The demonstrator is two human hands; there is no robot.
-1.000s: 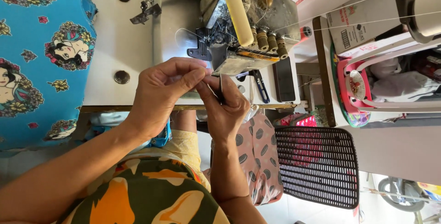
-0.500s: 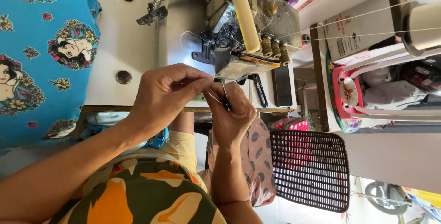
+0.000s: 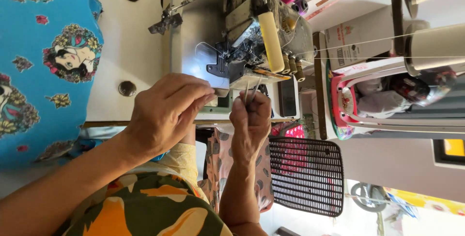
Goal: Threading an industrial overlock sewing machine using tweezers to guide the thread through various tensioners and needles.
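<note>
Both hands crowd the near edge of the sewing machine (image 3: 242, 57), with little free room between them. The right hand (image 3: 250, 120) has fingers pinched together on thin metal tweezers (image 3: 252, 90) pointing into the machine; the left hand (image 3: 167, 110), fingers curled close together, touches the machine's front plate at the table edge (image 3: 116, 123).

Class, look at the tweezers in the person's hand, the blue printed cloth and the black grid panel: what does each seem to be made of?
Tweezers in the right hand: probably bare metal, thin, silvery, glinting. Blue printed cloth: woven fabric, matte, lying in soft folds. Black grid panel: likely moulded plastic, an even, dull mesh, though coated wire cannot be ruled out.
</note>
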